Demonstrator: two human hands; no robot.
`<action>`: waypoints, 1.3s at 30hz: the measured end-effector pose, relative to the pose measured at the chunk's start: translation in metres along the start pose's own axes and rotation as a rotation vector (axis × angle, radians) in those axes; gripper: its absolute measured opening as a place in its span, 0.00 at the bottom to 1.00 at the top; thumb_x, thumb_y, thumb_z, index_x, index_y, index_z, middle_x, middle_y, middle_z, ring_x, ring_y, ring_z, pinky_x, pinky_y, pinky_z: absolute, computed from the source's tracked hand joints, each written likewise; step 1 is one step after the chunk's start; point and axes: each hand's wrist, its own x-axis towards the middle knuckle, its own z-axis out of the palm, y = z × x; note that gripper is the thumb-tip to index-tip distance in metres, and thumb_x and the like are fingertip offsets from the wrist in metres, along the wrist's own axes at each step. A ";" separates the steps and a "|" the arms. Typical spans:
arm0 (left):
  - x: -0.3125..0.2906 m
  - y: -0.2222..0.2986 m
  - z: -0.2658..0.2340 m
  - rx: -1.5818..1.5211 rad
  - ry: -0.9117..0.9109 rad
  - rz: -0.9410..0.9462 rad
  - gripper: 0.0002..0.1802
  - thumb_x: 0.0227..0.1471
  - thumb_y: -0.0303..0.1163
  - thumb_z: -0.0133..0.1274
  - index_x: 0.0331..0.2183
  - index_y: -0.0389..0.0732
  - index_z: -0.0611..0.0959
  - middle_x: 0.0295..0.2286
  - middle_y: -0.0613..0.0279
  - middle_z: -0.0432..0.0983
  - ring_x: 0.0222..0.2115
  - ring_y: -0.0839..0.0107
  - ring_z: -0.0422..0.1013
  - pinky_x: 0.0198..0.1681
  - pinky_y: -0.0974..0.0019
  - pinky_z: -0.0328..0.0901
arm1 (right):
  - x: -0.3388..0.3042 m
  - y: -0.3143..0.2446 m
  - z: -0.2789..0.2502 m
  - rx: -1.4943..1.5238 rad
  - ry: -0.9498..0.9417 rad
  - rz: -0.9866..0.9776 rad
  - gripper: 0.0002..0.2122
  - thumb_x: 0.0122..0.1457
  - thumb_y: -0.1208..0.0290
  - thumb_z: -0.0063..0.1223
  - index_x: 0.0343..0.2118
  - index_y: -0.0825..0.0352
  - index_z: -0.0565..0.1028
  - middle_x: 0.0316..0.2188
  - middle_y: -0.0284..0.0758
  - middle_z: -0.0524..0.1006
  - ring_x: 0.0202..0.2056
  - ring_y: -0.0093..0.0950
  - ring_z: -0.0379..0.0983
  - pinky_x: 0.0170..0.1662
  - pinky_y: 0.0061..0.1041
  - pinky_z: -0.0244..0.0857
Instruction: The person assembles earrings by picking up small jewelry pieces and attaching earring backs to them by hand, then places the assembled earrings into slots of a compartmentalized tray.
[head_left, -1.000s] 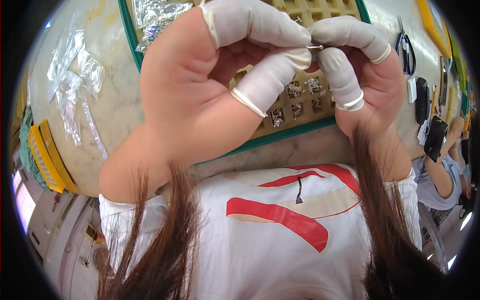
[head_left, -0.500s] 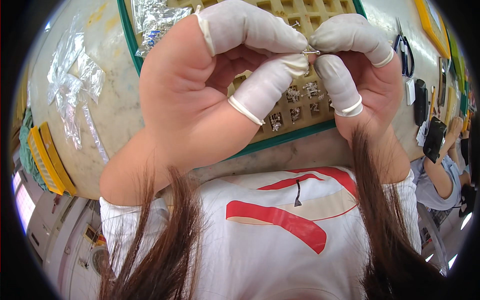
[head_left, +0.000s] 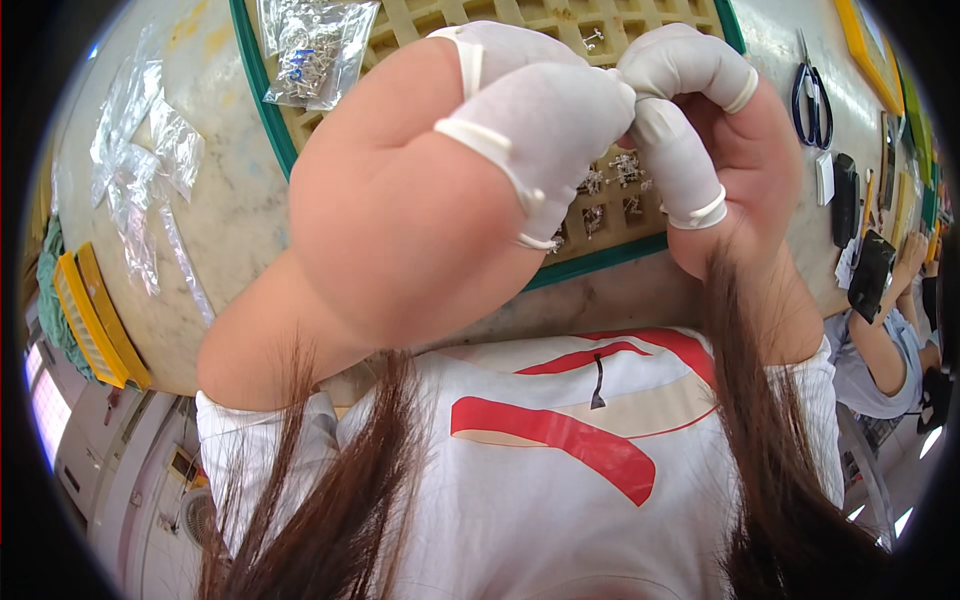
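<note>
My left hand [head_left: 430, 200] and my right hand [head_left: 715, 115] meet fingertip to fingertip above a beige compartment tray [head_left: 606, 262] with a green rim. White finger cots [head_left: 565, 110] cover the thumbs and forefingers. Both hands are pinched closed where a small silver jewelry piece showed between them half a second ago; the fingers now hide it. My left hand is turned so its back and thumb block the view. Small silver jewelry pieces [head_left: 627, 168] lie in several compartments, and one more piece [head_left: 593, 40] shows in a farther compartment.
A clear bag of silver pieces [head_left: 315, 60] rests on the tray's far left corner. Crumpled clear plastic [head_left: 130, 170] lies at left, near yellow racks [head_left: 100, 315]. On the right are scissors [head_left: 812, 105], a black case [head_left: 845, 200] and a co-worker's arm [head_left: 885, 360].
My left hand has rolled over, bringing its thumb up and its back toward me. The silver piece has gone from sight behind the fingers. The right hand has barely moved.
</note>
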 end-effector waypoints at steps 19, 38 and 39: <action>-0.022 -0.013 0.018 -0.505 0.279 -0.205 0.14 0.56 0.13 0.55 0.45 0.32 0.79 0.39 0.57 0.81 0.39 0.73 0.78 0.45 0.72 0.73 | 0.002 -0.009 0.016 0.441 0.205 0.298 0.10 0.60 0.81 0.55 0.44 0.71 0.72 0.42 0.36 0.75 0.46 0.23 0.72 0.54 0.26 0.65; -0.003 0.000 0.006 0.110 0.058 -0.066 0.10 0.53 0.13 0.58 0.39 0.33 0.82 0.37 0.53 0.80 0.38 0.66 0.77 0.43 0.69 0.70 | 0.005 -0.020 0.008 0.438 0.064 0.518 0.07 0.64 0.80 0.53 0.43 0.70 0.73 0.40 0.34 0.77 0.42 0.21 0.74 0.49 0.22 0.68; 0.000 -0.003 0.005 0.092 0.033 -0.017 0.11 0.53 0.13 0.58 0.39 0.33 0.82 0.37 0.54 0.80 0.38 0.67 0.77 0.43 0.69 0.70 | 0.006 -0.021 0.010 0.439 0.103 0.560 0.07 0.64 0.80 0.53 0.43 0.70 0.73 0.41 0.34 0.77 0.43 0.21 0.74 0.49 0.22 0.68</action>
